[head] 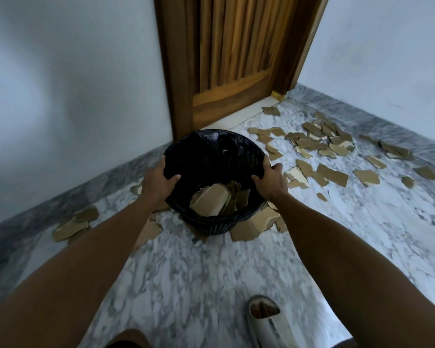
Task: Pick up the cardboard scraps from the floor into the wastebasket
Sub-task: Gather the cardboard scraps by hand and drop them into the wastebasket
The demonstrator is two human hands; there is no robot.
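Slipper [266,320] nearest, short of bin [211,222]. Both hands, left [158,180] and right [270,180], fingers clenched over bin rim, likely shifting bin toward scraps [322,144] beyond.

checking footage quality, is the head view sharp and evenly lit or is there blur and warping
Head view: dim, flat light, no glare; wide-angle bending of the door and walls; soft blur at the edges, forearms smeared; basket, both hands and nearby scraps fairly sharp.
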